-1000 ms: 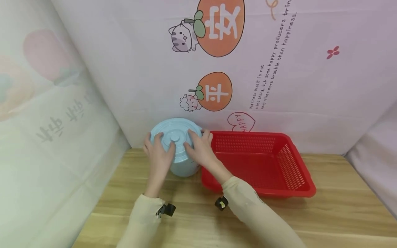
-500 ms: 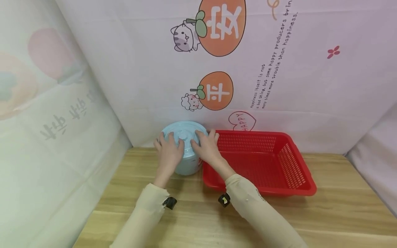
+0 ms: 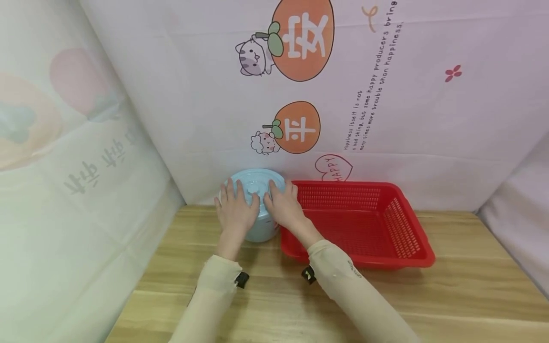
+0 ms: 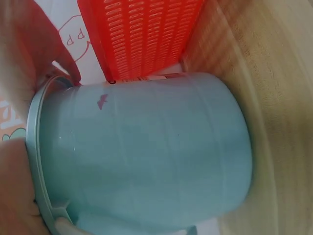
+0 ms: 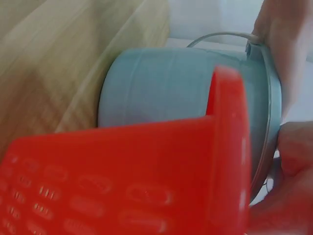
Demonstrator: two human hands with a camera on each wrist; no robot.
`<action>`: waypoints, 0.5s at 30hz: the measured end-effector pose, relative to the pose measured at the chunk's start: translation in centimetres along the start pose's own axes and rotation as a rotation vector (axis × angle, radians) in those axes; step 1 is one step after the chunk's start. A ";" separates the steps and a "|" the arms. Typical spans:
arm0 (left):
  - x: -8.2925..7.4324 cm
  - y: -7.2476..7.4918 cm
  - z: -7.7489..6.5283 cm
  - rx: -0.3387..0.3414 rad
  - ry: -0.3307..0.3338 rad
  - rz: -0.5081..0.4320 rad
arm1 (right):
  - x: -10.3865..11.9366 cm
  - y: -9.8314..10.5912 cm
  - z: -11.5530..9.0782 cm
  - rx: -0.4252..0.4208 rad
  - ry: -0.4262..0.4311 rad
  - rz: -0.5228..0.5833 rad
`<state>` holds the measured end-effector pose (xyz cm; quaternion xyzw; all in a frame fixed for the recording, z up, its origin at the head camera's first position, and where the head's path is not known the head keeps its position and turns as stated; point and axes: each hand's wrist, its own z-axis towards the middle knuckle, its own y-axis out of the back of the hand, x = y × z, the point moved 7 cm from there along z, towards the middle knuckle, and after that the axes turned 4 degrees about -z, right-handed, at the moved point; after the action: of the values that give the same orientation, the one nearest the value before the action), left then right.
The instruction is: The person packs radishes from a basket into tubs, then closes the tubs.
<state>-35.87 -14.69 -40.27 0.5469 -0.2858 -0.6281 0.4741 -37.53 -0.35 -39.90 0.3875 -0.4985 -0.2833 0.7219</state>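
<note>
A light blue bucket (image 4: pixel 146 152) stands upright on the table, its round lid (image 3: pixel 253 177) on top with a small knob (image 3: pixel 252 186) in the middle. My left hand (image 3: pixel 235 212) lies across the left part of the lid, fingers spread and fairly straight, thumb pointing toward the knob. On the right part of the lid rests my right hand (image 3: pixel 283 206), its fingers reaching to the rim. The left wrist view shows the lid seated along the bucket's rim. A wire-like handle (image 5: pixel 217 34) meets the rim in the right wrist view.
A red perforated plastic basket (image 3: pixel 364 262) stands right beside the bucket, its near-left corner under my right forearm. Behind both hangs a printed white cloth (image 3: pixel 206 95), with more cloth at either side. The table (image 3: pixel 274 305) is wood-grained.
The bucket and lid have shifted slightly right, and the lid looks lower and more level. My left fingers have spread flatter over the lid; my right hand has stayed on its right side.
</note>
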 end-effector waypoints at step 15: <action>2.0 -1.5 0.8 -0.138 -0.089 -0.125 | -2.2 -0.8 0.5 0.154 0.100 0.004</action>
<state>-36.91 -16.05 -42.21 0.5011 -0.2280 -0.6985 0.4571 -38.77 0.86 -41.58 0.4546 -0.4831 -0.2230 0.7143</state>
